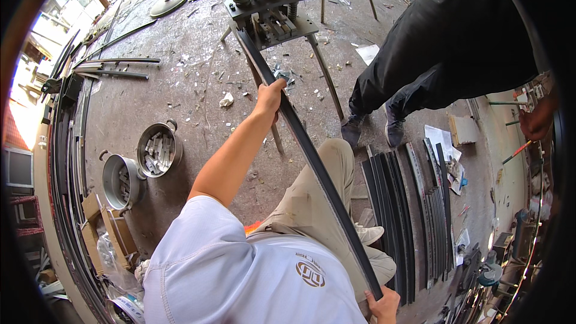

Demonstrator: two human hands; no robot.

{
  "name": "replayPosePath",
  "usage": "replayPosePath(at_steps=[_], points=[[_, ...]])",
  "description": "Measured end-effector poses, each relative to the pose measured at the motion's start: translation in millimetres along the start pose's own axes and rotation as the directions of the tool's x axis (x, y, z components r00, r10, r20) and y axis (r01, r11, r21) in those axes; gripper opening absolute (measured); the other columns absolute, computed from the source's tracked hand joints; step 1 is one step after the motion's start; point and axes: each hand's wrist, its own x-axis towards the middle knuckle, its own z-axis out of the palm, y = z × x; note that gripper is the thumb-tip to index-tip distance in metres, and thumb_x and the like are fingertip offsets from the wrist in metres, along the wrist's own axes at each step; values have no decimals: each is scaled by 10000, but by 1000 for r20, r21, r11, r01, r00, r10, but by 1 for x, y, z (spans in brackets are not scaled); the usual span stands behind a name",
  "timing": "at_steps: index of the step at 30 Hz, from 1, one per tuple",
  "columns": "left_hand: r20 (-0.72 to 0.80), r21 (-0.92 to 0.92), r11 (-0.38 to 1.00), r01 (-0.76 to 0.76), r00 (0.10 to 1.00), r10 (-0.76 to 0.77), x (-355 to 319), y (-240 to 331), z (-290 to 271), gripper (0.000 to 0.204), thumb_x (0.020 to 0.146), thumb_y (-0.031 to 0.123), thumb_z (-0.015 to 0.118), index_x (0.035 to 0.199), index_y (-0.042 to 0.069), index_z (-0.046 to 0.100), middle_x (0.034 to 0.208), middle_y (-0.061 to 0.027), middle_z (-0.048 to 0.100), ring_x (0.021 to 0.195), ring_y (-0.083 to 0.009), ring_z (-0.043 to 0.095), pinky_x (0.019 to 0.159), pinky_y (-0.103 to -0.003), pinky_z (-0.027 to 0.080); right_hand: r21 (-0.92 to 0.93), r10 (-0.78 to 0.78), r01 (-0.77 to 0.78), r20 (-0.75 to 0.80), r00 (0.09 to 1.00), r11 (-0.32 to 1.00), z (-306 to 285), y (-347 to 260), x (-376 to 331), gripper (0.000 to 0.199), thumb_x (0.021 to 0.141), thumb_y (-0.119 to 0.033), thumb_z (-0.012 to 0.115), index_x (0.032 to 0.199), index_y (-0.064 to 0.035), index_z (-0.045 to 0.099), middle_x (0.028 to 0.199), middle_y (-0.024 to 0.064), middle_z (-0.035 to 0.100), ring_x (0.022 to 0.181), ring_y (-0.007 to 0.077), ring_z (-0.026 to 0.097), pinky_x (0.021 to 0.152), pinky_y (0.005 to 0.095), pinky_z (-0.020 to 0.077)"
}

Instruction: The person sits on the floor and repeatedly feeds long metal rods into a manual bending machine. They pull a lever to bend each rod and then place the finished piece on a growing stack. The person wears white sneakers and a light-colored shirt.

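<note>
A long dark metal profile (312, 155) runs slantwise across my lap. My left hand (271, 97) is wrapped round its upper part, arm stretched forward. At the lower end, my right hand (384, 305) grips the profile near its tip, fingers partly hidden at the picture's edge. The far end of the profile meets the left side of a punch press (273, 15) on metal legs. Whether that end sits inside the press or only against it, I cannot tell.
Several dark profiles (390, 216) lie in rows on the floor to my right. Two metal pots (124, 181) with small offcuts stand at left, beside a cardboard box (123, 234). A person in dark clothes (444, 42) stands at right. Scraps litter the floor; more long bars lie along the left.
</note>
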Motion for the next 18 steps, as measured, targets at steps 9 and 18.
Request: replayPosePath(at_steps=[9, 18], points=[[-72, 15, 1000, -5, 997, 6, 1, -5, 1, 180, 869, 162, 654, 854, 60, 507, 694, -42, 511, 556, -192, 557, 523, -394, 532, 32, -33, 34, -32, 999, 999, 3, 3, 1, 474, 722, -478, 855, 662, -52, 655, 613, 178, 631, 601, 418, 639, 574, 484, 503], [-54, 10, 1000, 2, 999, -1, -6, 1, 4, 180, 873, 155, 657, 852, 53, 510, 679, -48, 516, 532, -198, 552, 502, -389, 520, 16, -3, 3, 2, 1000, 1000, 0, -2, 1, 486, 729, -490, 850, 665, -47, 661, 616, 184, 636, 610, 423, 644, 574, 481, 508]])
